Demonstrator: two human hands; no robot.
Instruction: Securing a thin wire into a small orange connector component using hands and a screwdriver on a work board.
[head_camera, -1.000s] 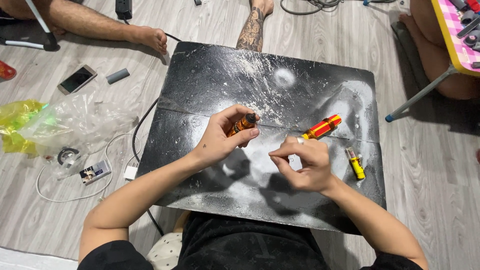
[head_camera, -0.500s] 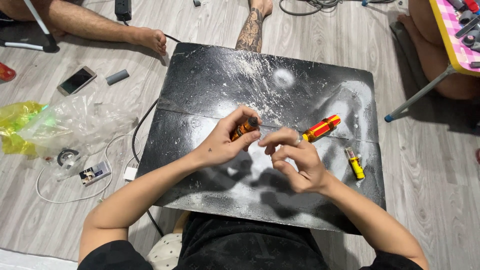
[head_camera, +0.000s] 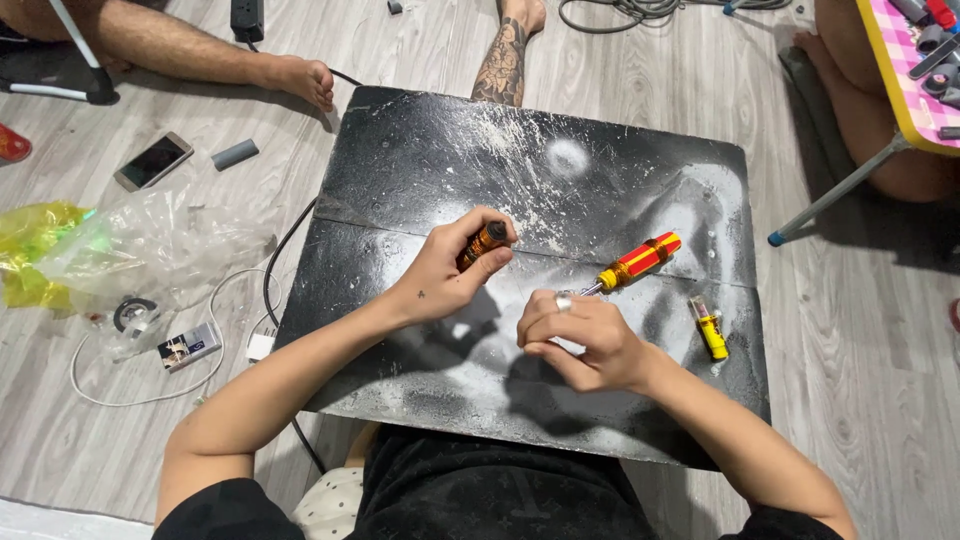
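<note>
Fingers of the left hand (head_camera: 445, 272) wrap an orange lighter (head_camera: 482, 244) above the black board (head_camera: 420, 150) middle. Right hand (head_camera: 580, 335) fingers curl tight, contents hidden, near the screwdriver (head_camera: 635, 262).

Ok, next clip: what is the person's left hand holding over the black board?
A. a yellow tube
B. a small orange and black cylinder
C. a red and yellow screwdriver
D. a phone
B: the left hand grips a small orange and black cylinder, while the red and yellow screwdriver lies on the black board.
</note>
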